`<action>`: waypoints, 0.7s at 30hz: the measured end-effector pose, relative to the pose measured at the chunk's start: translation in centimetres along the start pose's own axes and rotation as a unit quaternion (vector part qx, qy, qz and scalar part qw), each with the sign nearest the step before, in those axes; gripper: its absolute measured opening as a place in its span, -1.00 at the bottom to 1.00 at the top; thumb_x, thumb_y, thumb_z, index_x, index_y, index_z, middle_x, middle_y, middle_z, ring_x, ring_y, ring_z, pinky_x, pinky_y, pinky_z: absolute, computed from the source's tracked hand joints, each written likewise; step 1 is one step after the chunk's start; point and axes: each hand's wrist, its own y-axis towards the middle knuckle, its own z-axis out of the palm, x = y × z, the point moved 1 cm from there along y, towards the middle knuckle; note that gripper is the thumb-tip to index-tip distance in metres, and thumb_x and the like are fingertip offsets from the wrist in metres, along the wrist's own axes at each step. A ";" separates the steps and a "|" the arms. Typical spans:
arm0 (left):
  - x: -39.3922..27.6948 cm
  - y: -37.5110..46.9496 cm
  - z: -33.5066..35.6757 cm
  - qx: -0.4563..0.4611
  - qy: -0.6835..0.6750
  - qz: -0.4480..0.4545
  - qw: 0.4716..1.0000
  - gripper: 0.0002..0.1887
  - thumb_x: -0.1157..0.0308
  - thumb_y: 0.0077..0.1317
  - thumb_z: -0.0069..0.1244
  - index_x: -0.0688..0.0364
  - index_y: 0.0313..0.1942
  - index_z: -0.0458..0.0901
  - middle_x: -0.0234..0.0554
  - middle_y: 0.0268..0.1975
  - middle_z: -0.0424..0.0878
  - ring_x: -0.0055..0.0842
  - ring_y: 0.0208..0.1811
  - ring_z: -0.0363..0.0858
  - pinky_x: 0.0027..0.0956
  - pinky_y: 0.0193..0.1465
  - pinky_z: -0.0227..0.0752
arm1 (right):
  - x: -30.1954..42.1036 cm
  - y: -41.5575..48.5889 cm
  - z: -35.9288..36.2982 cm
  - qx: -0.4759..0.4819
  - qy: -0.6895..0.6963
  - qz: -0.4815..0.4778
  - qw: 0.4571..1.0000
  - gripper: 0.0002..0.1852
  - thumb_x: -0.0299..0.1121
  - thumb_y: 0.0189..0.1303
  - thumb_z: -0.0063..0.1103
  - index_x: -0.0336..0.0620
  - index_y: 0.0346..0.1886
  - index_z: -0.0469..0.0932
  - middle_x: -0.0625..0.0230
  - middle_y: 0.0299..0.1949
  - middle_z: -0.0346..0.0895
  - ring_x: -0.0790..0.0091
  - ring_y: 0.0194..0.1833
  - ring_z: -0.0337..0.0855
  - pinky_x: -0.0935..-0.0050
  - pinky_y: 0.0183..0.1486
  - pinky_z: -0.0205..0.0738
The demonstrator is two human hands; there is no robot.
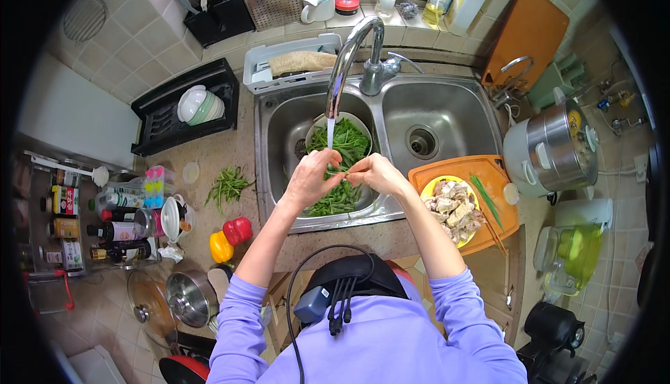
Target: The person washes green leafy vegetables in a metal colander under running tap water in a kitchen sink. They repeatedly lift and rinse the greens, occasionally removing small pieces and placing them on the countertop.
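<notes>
Water runs from the chrome faucet (343,64) into the left basin of the steel sink (282,117). Below the stream, leafy greens (343,140) fill a pale bowl (361,121), and more lie in front of it. Over them, my left hand (315,177) and my right hand (378,173) meet at the fingertips, both pinching a thin green stem (337,171). Left of the sink, a small pile of green stems (229,187) rests on the counter.
Right of my forearm, an orange cutting board (471,161) holds a yellow-rimmed plate of meat pieces (453,208), scallions (486,200) and chopsticks (494,235). A red bell pepper (237,230) and a yellow one (221,247) sit left. A steamer pot (549,146) stands right.
</notes>
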 end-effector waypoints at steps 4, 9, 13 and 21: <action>0.2 -0.2 1.0 -0.009 0.037 0.038 0.999 -0.81 0.45 0.14 0.12 0.18 -0.23 0.54 -0.25 -0.36 0.62 -0.32 -0.27 0.56 -0.27 -0.20 0.41 | 0.6 -0.1 -0.3 -0.022 0.005 0.003 1.000 -0.76 -0.32 0.08 0.28 -0.27 -0.24 0.69 0.28 -0.44 0.67 0.52 -0.38 0.61 0.50 -0.26 0.47; 0.8 -0.6 1.2 -0.025 0.079 0.057 0.995 -0.89 0.43 0.17 0.09 0.17 -0.29 0.55 -0.25 -0.37 0.61 -0.32 -0.28 0.56 -0.25 -0.18 0.43 | 1.6 -0.8 -0.4 -0.063 -0.012 -0.012 0.998 -0.76 -0.31 0.12 0.25 -0.31 -0.26 0.66 0.26 -0.46 0.65 0.52 -0.40 0.59 0.48 -0.29 0.46; 1.1 -1.0 2.1 -0.050 0.082 0.055 0.994 -0.91 0.45 0.16 0.08 0.19 -0.31 0.59 -0.19 -0.39 0.61 -0.28 -0.31 0.56 -0.27 -0.23 0.45 | 0.4 -0.4 1.5 -0.135 -0.082 -0.075 0.985 -0.78 -0.35 0.13 0.18 -0.35 -0.30 0.63 0.11 -0.46 0.64 0.35 -0.41 0.66 0.39 -0.34 0.48; 5.8 1.7 2.2 -0.197 -0.078 -0.272 0.939 -0.81 0.32 0.25 0.08 0.26 -0.26 0.68 -0.15 -0.41 0.71 -0.55 -0.40 0.66 -0.42 -0.28 0.47 | -0.8 -2.6 3.9 -0.331 -0.014 -0.105 0.938 -0.82 -0.38 0.16 0.16 -0.27 -0.29 0.67 0.19 -0.45 0.66 0.27 -0.44 0.66 0.31 -0.21 0.46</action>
